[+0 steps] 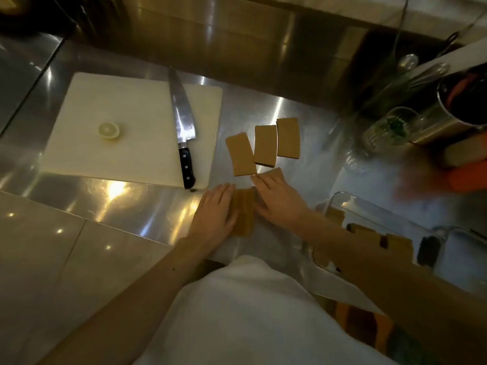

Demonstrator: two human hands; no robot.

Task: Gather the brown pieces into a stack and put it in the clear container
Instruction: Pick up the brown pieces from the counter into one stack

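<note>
Three flat brown pieces lie side by side on the steel counter: one on the left [240, 154], one in the middle [265, 145], one on the right [288, 137]. A fourth piece [274, 173] lies partly under my right hand's fingertips. Between my hands stands a small stack of brown pieces [244, 212]. My left hand [214, 214] presses flat against its left side, and my right hand [280, 200] presses against its right side. The clear container [369, 204] sits at the right with several brown pieces [398, 245] inside, partly hidden by my right forearm.
A white cutting board [118, 127] at the left carries a half lemon [108, 130] and a large black-handled knife [181, 122]. Glass jars [390, 130], a metal canister [458, 106] and orange items [466, 177] crowd the right back. My white apron [250, 312] fills the bottom.
</note>
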